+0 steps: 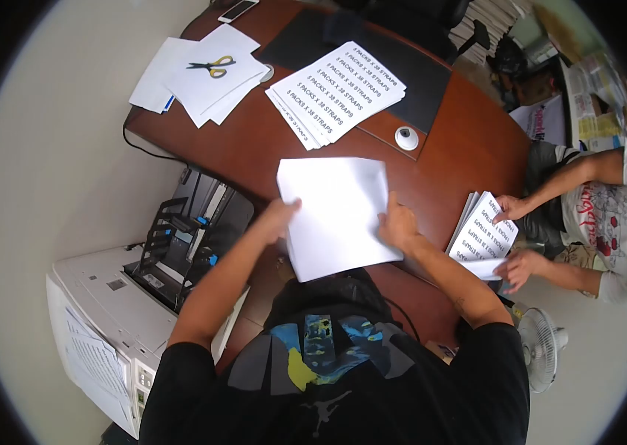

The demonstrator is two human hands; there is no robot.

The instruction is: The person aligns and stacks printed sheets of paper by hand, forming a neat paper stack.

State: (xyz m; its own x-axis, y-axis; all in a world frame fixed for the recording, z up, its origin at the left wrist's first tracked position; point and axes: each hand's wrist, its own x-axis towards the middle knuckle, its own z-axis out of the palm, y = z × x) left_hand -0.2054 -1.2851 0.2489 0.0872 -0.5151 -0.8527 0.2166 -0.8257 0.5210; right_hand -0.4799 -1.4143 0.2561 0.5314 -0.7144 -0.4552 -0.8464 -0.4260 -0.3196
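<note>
Between my two hands is a stack of blank white paper [336, 215], held by its sides at the near edge of the desk. My left hand [279, 220] is closed on the left edge, slightly blurred. At the right edge, my right hand [400, 224] grips with its thumb on top and its other fingers mostly hidden. Just beyond lies a pile of printed sheets [339, 93] reading "5 PACKS X 38 STRAPS". Whether the held stack has print underneath cannot be seen.
Yellow-handled scissors [213, 67] lie on white sheets [202, 100] at the far left, near a phone [238, 10]. An open printer [128, 282] stands left. At right, a co-worker's hands [521, 268] hold printed sheets [483, 230]. A fan [540, 348] stands behind my right arm.
</note>
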